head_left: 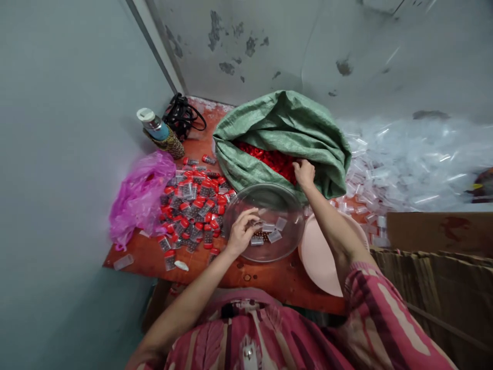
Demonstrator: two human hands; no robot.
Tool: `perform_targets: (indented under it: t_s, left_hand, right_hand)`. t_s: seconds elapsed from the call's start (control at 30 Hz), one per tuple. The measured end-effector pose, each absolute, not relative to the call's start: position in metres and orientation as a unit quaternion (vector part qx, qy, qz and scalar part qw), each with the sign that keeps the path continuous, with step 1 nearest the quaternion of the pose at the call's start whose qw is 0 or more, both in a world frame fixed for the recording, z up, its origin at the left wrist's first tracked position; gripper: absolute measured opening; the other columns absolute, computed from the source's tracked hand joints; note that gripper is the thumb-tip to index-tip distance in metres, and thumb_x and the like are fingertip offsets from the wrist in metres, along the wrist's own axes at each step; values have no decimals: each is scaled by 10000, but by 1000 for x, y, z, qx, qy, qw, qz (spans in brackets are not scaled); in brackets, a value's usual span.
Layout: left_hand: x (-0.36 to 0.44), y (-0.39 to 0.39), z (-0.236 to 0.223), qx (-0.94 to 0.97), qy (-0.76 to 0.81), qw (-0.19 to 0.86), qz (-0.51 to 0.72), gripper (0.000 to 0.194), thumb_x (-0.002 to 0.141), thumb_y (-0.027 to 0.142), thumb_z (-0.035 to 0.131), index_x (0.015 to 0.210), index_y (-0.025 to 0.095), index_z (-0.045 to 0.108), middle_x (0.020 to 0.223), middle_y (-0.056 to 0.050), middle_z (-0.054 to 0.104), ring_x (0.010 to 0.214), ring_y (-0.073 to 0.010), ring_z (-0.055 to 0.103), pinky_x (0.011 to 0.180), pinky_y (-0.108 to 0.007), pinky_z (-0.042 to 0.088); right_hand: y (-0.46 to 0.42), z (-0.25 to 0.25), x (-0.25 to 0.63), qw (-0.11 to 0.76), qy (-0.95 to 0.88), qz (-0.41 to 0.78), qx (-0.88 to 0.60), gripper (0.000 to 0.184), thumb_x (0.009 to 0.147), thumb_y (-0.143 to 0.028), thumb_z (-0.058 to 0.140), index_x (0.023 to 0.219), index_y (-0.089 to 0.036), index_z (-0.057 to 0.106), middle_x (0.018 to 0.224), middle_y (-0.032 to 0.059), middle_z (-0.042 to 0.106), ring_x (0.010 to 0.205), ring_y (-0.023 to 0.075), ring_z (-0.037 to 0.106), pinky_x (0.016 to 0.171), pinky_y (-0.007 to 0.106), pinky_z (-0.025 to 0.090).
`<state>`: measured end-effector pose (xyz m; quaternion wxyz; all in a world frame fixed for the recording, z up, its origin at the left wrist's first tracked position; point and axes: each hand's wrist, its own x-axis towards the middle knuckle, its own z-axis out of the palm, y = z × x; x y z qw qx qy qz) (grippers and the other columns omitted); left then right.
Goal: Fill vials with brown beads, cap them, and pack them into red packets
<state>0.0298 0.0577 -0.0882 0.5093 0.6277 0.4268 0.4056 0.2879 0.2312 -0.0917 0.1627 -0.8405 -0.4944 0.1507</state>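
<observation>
My left hand (pixel 242 232) hangs over a clear glass dish (pixel 264 195), its fingertips at the rim among small clear plastic vials (pixel 268 227) and dark beads. Whether those fingers pinch anything is hard to see. My right hand (pixel 304 173) rests at the mouth of a green woven sack (pixel 277 121), with its fingers against a mass of red caps (pixel 269 160). Left of the dish, on the orange-red tabletop (pixel 246 275), lies a spread of red-capped vials (pixel 192 205) filled with dark beads.
A pink plastic bag (pixel 139 200) lies at the table's left, against a grey wall. A flask (pixel 156 126) and black cords (pixel 183 115) stand in the far corner. A pale pink plate (pixel 321 257) sits right of the dish. Loose clear vials (pixel 404 164) are heaped at the right, above a cardboard box (pixel 435 288).
</observation>
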Motion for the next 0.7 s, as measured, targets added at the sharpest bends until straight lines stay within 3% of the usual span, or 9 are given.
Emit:
perform_targets:
  t_s: [0.1,0.2,0.33,0.5,0.7]
  left_hand:
    - [29,59,-88,612,437,541,377,140,791,221,552,913,216,620,1178,-82,590,1092,-193,546,941,-378,423]
    - [27,67,-85,515,481,581,407,176,766,270,591,925,201,621,1140,-83,613,1033,-201,578,896,-375,465]
    - [21,83,-75,340,470,690,433,333,722,355,644,995,171,592,981,-68,665,912,-192,622,811,-374,521]
    - [22,88,-56,241,421,768,419,443,716,448,638,1034,144,588,945,-89,671,900,-212,637,737,-346,546]
    - [29,75,-39,270,376,794,394,445,721,428,637,1055,134,611,954,-93,675,900,-209,632,719,-324,553]
  right_hand:
    - [257,-105,289,122,-465,173,-860,390,762,-338,584,1035,-64,634,1048,256,625,1013,347,586,835,431,438]
    - [268,-115,290,118,-456,192,-861,342,742,-260,594,1013,-57,641,1059,269,611,1035,371,569,848,472,419]
    - [258,-108,296,159,-453,238,-844,322,697,-243,618,989,-112,654,1048,188,635,1013,318,584,855,438,431]
    - [205,-78,302,244,-448,353,-784,272,678,-388,635,805,-148,632,775,61,661,697,171,626,657,304,514]
    - [122,-30,287,445,-344,587,-583,341,558,-414,753,706,-193,540,645,-17,580,576,107,574,584,257,523]
